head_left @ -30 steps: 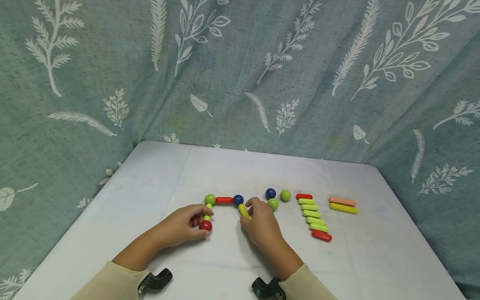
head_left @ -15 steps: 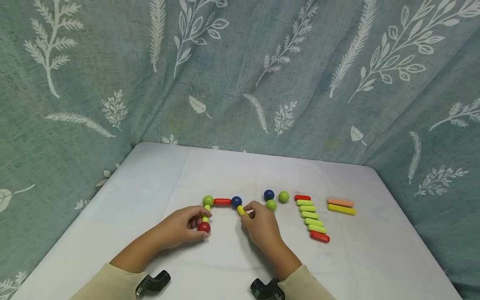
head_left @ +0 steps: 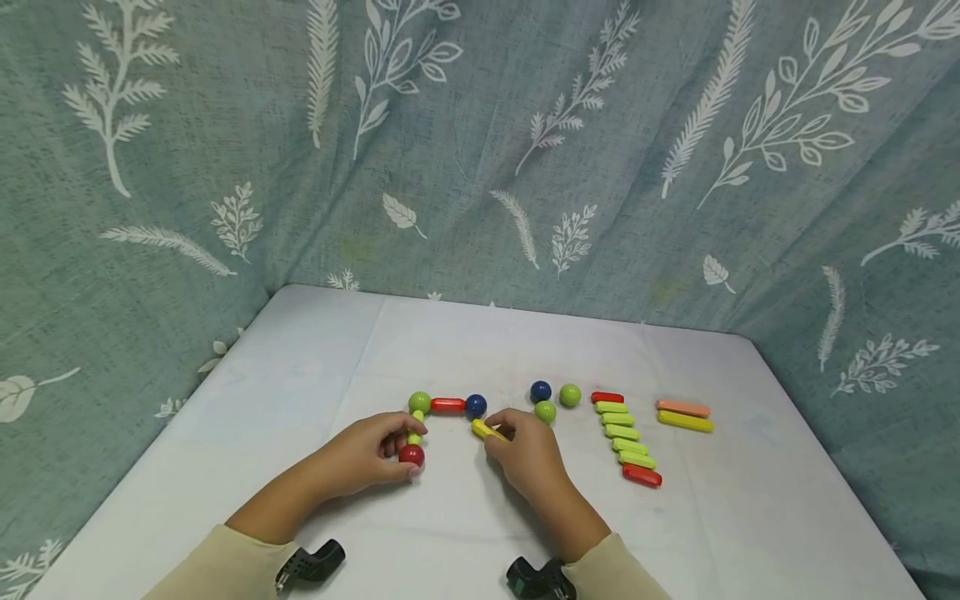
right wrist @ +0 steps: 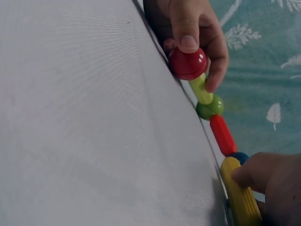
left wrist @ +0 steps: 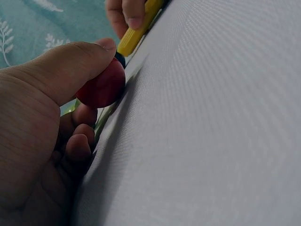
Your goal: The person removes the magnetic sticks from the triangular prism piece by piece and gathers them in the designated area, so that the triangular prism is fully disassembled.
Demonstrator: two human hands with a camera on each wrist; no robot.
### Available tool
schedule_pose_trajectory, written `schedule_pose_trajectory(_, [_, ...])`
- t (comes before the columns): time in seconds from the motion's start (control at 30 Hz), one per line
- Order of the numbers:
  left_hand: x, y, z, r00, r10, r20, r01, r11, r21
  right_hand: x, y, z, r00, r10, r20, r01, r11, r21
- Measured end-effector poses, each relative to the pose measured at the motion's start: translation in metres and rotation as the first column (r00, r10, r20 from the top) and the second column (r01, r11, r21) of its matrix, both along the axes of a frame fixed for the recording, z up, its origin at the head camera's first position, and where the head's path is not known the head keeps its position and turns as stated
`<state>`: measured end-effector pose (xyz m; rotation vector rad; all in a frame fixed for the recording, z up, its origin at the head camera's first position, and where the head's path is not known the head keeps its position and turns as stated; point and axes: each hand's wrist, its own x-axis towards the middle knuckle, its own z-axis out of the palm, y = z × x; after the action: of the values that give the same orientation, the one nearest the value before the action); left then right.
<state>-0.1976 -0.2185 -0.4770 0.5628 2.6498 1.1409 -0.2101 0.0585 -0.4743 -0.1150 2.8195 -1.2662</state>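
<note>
My left hand [head_left: 369, 450] grips a red ball [head_left: 412, 455] at the near end of a small chain, thumb on the ball and fingers by the short lime stick [head_left: 417, 419]. From there the chain runs to a green ball [head_left: 420, 402], a red stick [head_left: 448, 405] and a blue ball [head_left: 476, 406]. Between thumb and fingers, my right hand [head_left: 531, 450] pinches a yellow stick [right wrist: 241, 195]. One end of that stick lies just on the near side of the blue ball; its other end is hidden by the hand in the head view.
Right of my right hand sit a loose blue ball [head_left: 541, 392] and two green balls [head_left: 570, 395]. Farther right is a column of several lime sticks [head_left: 622, 432] between two red ones. Beyond lie an orange stick [head_left: 683, 408] and another yellow one. A patterned curtain [head_left: 465, 167] backs the white table.
The yellow stick has swung from pointing up at the blue ball to a flatter slant, its tip now below the ball. My left hand stays on the red ball.
</note>
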Motion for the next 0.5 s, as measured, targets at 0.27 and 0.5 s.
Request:
schedule_pose_trajectory(0.27, [0.0, 0.0, 0.0, 1.0, -0.009, -0.019, 0.009, 1.0, 0.0, 0.001, 0.012, 0.006, 1.0, 0.007, 0.017, -0.007, 1.0, -0.025])
schedule_pose_trajectory(0.5, [0.0, 0.0, -0.001, 1.0, -0.002, -0.009, 0.002, 1.0, -0.006, 0.001, 0.032, 0.014, 0.999, 0.028, -0.027, -0.028, 1.0, -0.007])
